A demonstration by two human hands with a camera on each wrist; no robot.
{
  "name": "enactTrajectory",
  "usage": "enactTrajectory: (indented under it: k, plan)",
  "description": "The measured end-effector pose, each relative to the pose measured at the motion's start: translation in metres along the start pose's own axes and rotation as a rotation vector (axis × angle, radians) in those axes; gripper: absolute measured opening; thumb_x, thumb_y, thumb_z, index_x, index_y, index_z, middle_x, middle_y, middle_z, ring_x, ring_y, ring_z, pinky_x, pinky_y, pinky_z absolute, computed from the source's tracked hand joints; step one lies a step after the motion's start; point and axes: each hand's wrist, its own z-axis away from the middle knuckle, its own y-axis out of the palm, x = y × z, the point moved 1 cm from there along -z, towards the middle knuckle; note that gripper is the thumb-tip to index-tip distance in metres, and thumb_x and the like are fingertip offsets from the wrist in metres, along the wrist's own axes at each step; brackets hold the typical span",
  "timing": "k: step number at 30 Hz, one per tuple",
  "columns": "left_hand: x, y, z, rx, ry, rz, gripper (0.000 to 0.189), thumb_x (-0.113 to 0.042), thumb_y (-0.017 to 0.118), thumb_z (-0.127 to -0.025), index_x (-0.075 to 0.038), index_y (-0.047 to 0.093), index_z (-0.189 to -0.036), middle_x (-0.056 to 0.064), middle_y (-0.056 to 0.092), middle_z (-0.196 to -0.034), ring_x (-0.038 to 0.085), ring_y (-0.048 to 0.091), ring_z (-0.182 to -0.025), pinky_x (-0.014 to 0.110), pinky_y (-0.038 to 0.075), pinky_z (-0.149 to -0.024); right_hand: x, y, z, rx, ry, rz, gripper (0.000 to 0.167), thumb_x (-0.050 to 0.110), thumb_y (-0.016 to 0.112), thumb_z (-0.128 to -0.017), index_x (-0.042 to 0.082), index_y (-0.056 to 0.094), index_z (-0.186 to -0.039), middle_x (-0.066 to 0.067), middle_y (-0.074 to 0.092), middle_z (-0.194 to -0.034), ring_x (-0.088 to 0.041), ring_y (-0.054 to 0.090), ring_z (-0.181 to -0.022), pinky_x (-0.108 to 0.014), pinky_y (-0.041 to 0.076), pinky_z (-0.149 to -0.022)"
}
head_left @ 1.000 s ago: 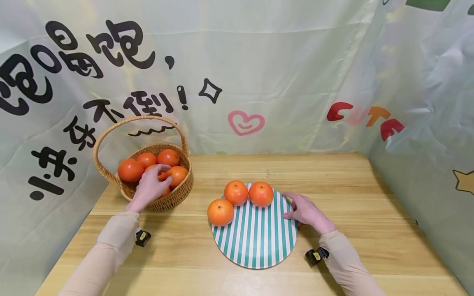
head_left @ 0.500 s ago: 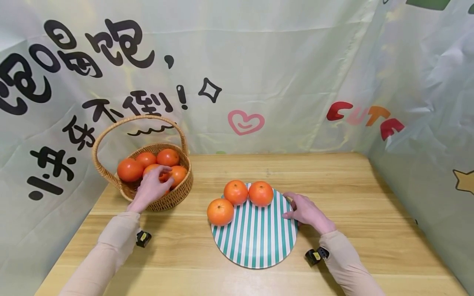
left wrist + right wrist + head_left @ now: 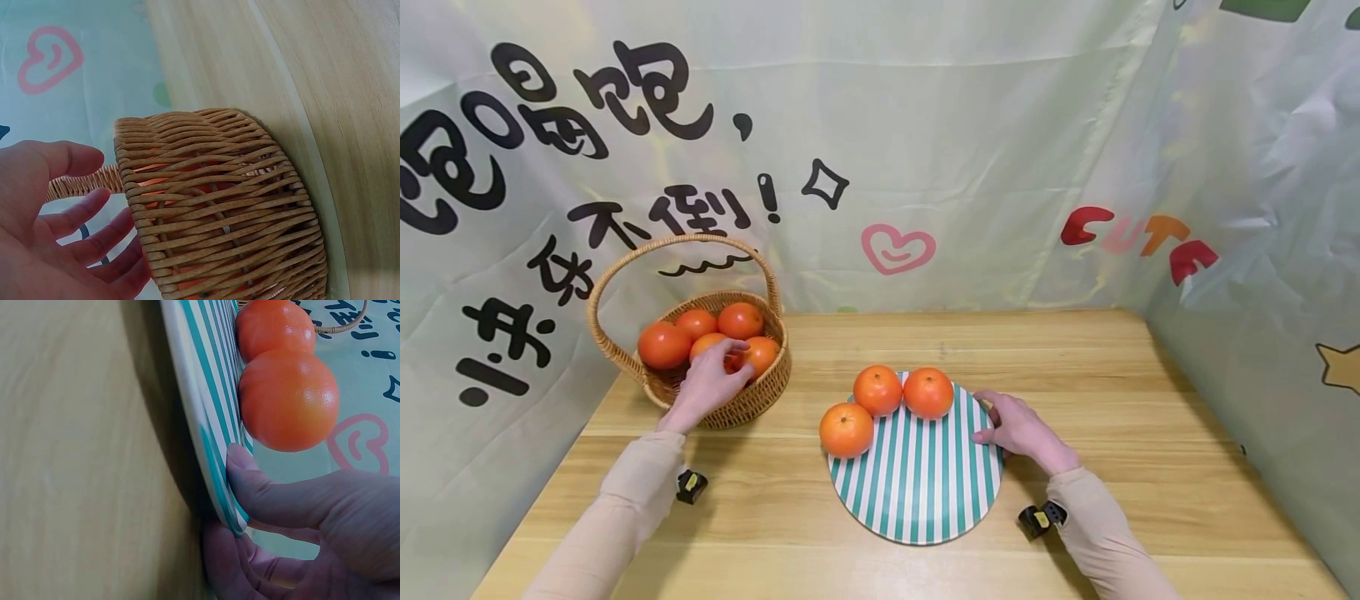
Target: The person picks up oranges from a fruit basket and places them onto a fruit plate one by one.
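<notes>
Some shiny round orange fruits [image 3: 665,345] sit in the brown wicker basket [image 3: 741,406], prob. firm, slick; grab their sides. Your L hand [image 3: 709,379] is spread there; your R hand [image 3: 1022,427] pinches the round green-and-white striped plate [image 3: 917,492].

The wooden tabletop [image 3: 1157,417] is brightly lit; beneath the striped plate [image 3: 209,381], shadow is cast; wrist views are dimmed.

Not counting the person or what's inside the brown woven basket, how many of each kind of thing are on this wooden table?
Round glossy orange fruits, all at the plate: 3
Round green-and-white striped plate: 1
Brown woven basket: 1
Total: 5
</notes>
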Motion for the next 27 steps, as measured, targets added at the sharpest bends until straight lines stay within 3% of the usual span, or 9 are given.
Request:
enactTrajectory:
  k: [11,27]
  plan:
    - [0.0010,-0.0032,0.0010,0.033,0.002,0.004,0.041,-0.018,0.065,-0.092,-0.002,0.060,-0.130,0.021,0.068,-0.119,0.036,0.065,-0.111,0.051,0.049,-0.093,0.0003,-0.0003,-0.0001,0.004,0.000,0.004,0.069,0.014,0.079,-0.086,0.002,0.046,-0.145,-0.010,0.055,-0.088,-0.019,0.053,-0.066,-0.030,0.049,-0.057]
    - [0.0084,-0.0049,0.0016,0.048,0.014,-0.001,0.044,-0.019,0.066,-0.091,0.001,0.058,-0.131,0.023,0.067,-0.124,0.039,0.064,-0.115,0.054,0.048,-0.099,-0.0012,0.0006,-0.0016,0.005,-0.002,0.006,0.068,0.014,0.079,-0.086,0.002,0.047,-0.144,-0.010,0.055,-0.086,-0.019,0.053,-0.065,-0.030,0.048,-0.056]
